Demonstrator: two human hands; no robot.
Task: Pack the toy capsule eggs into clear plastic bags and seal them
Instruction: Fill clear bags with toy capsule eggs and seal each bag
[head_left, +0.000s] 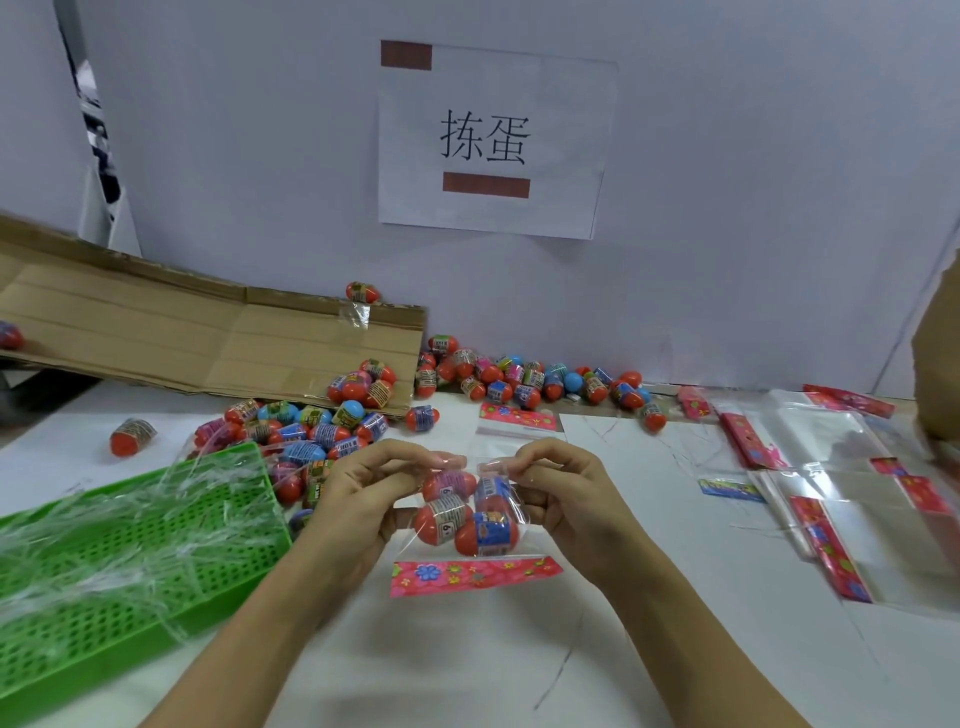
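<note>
Landmark for these notes: the clear bag I have up in front of me, over the white table.

- Left hand: thumb and forefinger pinched on the bag's upper left edge, other fingers curled loosely underneath. Right hand: same pinch on the upper right edge. Both sit level, either side of the bag, equally near it.
- Contents: four capsule eggs, red with printed sleeves, packed close together and hanging directly below my fingertips.
- The bag's floral header strip lies at its near end, towards me, its long axis running left to right. So the pinched edge is the far end and the strip is the near end, across the eggs from my fingers.
- Judgement: the fill looks done and sealing comes next. Which end is the open mouth I cannot tell from here.
- Left of the bag: green perforated tray with loose film over it. Beyond the bag, loose eggs heaped along the wall and by a flattened carton.
- Right of the bag: empty bags in a stack.
</note>
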